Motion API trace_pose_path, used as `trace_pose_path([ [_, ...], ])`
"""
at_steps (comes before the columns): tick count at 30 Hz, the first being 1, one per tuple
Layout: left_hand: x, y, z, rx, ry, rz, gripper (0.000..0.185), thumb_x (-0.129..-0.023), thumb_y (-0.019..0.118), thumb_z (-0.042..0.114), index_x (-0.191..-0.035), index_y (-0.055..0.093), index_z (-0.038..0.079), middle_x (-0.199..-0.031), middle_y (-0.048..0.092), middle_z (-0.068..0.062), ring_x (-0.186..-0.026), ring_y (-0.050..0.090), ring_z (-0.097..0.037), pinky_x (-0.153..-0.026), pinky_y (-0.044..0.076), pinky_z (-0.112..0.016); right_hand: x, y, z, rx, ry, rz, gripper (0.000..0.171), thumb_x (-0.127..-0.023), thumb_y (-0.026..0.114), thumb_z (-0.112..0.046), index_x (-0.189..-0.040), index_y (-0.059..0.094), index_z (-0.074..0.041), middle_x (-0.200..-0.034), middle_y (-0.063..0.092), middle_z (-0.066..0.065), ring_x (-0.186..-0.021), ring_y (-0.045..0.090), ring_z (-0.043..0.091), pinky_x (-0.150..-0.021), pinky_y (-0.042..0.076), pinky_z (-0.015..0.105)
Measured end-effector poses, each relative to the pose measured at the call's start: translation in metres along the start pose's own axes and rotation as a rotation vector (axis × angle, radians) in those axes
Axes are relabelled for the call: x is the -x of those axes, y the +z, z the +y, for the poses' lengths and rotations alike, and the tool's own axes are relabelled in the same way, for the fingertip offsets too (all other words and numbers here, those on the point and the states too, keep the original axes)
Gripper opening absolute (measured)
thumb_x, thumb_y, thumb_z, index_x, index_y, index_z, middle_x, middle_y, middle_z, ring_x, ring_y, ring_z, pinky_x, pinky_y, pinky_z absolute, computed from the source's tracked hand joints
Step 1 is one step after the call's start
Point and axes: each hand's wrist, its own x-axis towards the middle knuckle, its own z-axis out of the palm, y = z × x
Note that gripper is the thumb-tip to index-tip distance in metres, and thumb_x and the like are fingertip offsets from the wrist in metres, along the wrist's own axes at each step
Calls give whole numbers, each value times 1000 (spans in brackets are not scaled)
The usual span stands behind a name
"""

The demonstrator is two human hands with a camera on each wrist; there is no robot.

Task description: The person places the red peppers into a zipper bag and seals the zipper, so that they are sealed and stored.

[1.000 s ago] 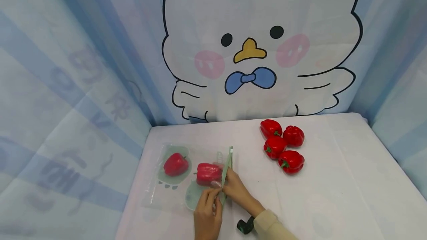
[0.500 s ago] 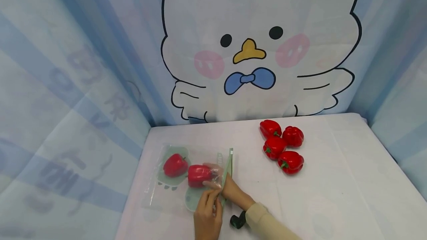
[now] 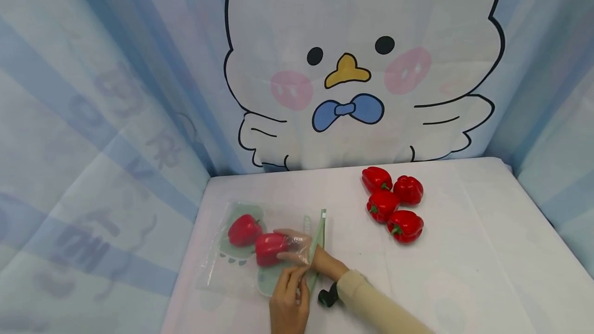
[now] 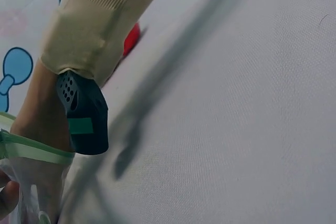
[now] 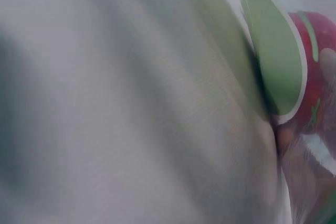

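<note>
A clear zip bag [image 3: 223,277] with green printed shapes lies flat, its green-edged mouth [image 3: 320,228] facing right. My left hand [image 3: 289,300] pinches the near edge of that mouth. Through the mouth reaches my right hand [image 3: 297,247], seen through the plastic, fingers and thumb on either side of a red bell pepper [image 3: 270,249]. Another red bell pepper [image 3: 244,230] lies in the bag farther left, close against the first. In the right wrist view the held pepper [image 5: 310,90] shows at the right edge behind a green print. The left wrist view shows the right forearm entering the bag [image 4: 37,150].
Several red bell peppers [image 3: 382,205] sit clustered on the white-covered table [image 3: 464,251], right of the bag toward the back. A dark wrist device [image 4: 86,114] is strapped by the right cuff. A printed curtain [image 3: 352,143] stands behind the table.
My right hand has pushed deeper into the bag, moving the pepper left until it is beside the other one. The left hand stays at the bag's mouth.
</note>
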Motion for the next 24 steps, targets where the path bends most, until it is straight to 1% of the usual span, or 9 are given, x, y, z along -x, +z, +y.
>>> trace_pose_path([
  [3, 0, -1, 1, 0, -4, -3, 39, -78, 71, -12, -110, 75, 10, -98, 67, 0, -68, 56, -3, -56, 44, -5, -4, 1, -4, 12, -6, -25, 66, -96, 72, -36, -154, 49, -13, -154, 57, 11, -139, 57, 32, -117, 46, 52],
  [5, 0, -1, 1, 1, 0, 0, 38, -78, 71, -11, -109, 75, 10, -98, 67, 0, -68, 57, -3, -56, 44, -5, -6, 1, -6, 9, -12, -33, 67, -96, 72, -34, -154, 47, -10, -153, 57, 13, -137, 59, 34, -115, 48, 51],
  [9, -1, -1, -1, 16, 26, 19, 37, -78, 69, -11, -109, 75, 9, -97, 67, -1, -66, 57, -4, -56, 45, -6, -9, 3, -9, -28, -19, -35, 66, -96, 73, -30, -152, 46, -6, -147, 60, 15, -132, 62, 35, -110, 53, 42],
  [13, 1, 0, -4, 33, 55, 47, 38, -77, 69, -11, -109, 75, 9, -97, 67, -2, -65, 56, -3, -55, 45, -5, -12, 5, -11, -58, -3, -48, 65, -95, 74, -27, -150, 47, -6, -144, 61, 16, -131, 63, 35, -108, 54, 39],
  [16, 1, 1, -5, 39, 70, 65, 39, -76, 69, -11, -110, 76, 9, -96, 67, -2, -64, 56, -3, -55, 45, -5, -15, 6, -13, -53, 19, -66, 65, -95, 74, -27, -149, 47, -7, -142, 62, 15, -131, 62, 33, -109, 54, 41],
  [21, 1, 0, -6, 44, 62, 61, 40, -77, 69, -11, -110, 76, 10, -96, 67, -1, -65, 55, -3, -56, 44, -5, -21, 10, -16, -43, 24, -85, 64, -95, 75, -27, -149, 47, -7, -138, 65, 13, -128, 63, 29, -108, 54, 37],
  [24, 1, 0, -6, 54, 60, 61, 40, -77, 69, -12, -111, 75, 9, -97, 67, -2, -65, 55, -3, -56, 44, -5, -22, 12, -19, -52, 23, -82, 63, -95, 74, -25, -148, 47, -5, -137, 64, 13, -127, 62, 29, -109, 54, 38],
])
